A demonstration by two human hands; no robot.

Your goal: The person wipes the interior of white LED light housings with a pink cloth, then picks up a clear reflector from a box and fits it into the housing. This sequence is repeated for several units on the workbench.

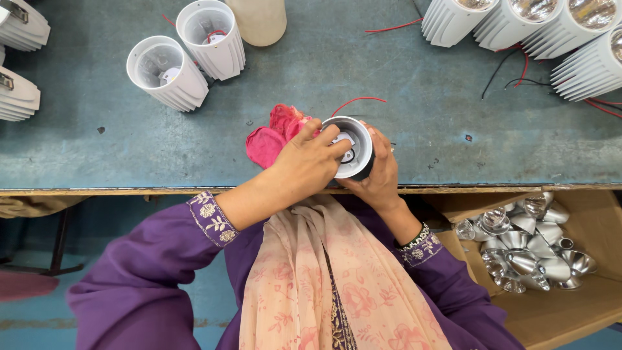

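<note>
The right hand gripped a white lamp housing while the left hand fingers reached inside, apparently pinching something, beside a pink cloth

White ribbed lamp housing, open end up; table-edge.

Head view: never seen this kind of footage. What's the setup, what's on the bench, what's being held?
There is no machine here: a person works with two bare hands, filmed by one camera on their head looking down. The right hand cups a round white lamp housing with a red wire, while the left hand reaches its fingers into the open top. A pink cloth lies beside it on the blue workbench. Two empty ribbed housings stand at the back left, finished ones with reflectors at the back right. A cardboard box of shiny reflector cones sits below the bench on the right.
</note>
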